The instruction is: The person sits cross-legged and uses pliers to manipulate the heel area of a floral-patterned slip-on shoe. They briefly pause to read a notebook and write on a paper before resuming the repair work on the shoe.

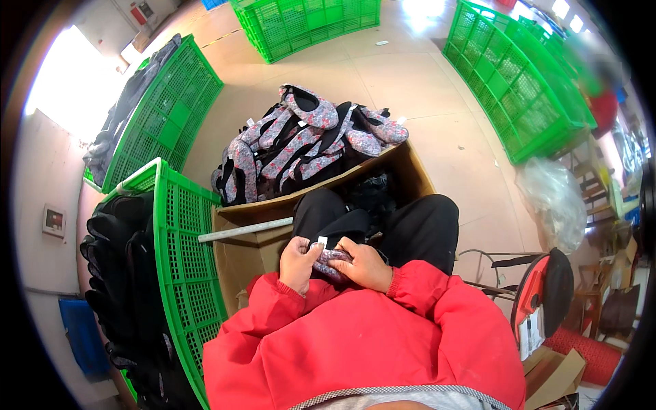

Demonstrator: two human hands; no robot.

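Observation:
Over my lap, both hands grip a floral slipper (pixel 331 262) with a black part and a small white tag (pixel 322 242). My left hand (pixel 298 265) pinches it at the tag side, thumb and fingers pressed together. Closed on its other side is my right hand (pixel 369 266), close to the left one. Much of the slipper is hidden by the hands and the red sleeves. Beyond my knees lies a heap of similar floral slippers (pixel 318 117) with black linings, several with white tags.
An open cardboard box (pixel 236 270) surrounds my legs, with a pale rod (pixel 246 229) across its left part. At left, a green crate (pixel 195 273) holds black footwear (pixel 126 239). More green crates (pixel 307 27) stand farther off. Clear plastic bags (pixel 553 198) and a red-black round seat (pixel 543 301) are at right.

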